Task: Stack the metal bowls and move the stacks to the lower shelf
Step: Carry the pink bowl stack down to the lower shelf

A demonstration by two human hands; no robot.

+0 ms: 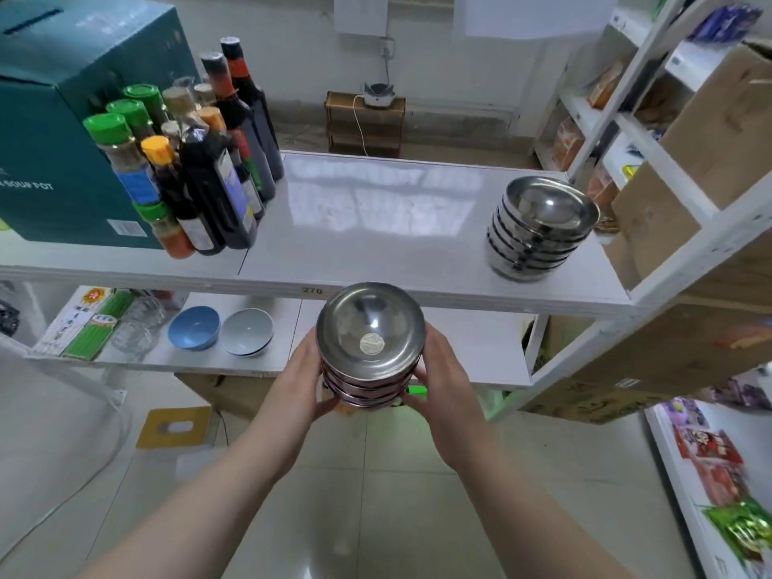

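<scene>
The person is holding a stack of metal bowls [369, 348] with two hands. The left hand [298, 378] is pressing on one side of the stack and the right hand [443, 378] is pressing on the other side. The fingers are curling around the lower bowls, so the stack is getting squeezed between both palms. Holding it from both sides is likely keeping the bowls from sliding apart, since shiny bowls can slip.

The stack is hanging in the air, just in front of the edge of the upper shelf [376, 244]. The lower shelf [472, 353] is waiting just beyond the hands, so the bowls are probably going there.

Up and off to the right of the right hand, a second stack of bowls [539, 231] is sitting on the upper shelf. It is leaning a little.

The fingertips are hiding behind the bowls, so I cannot tell if they are reaching under the bottom one. The stack is also covering part of the lower shelf.
</scene>
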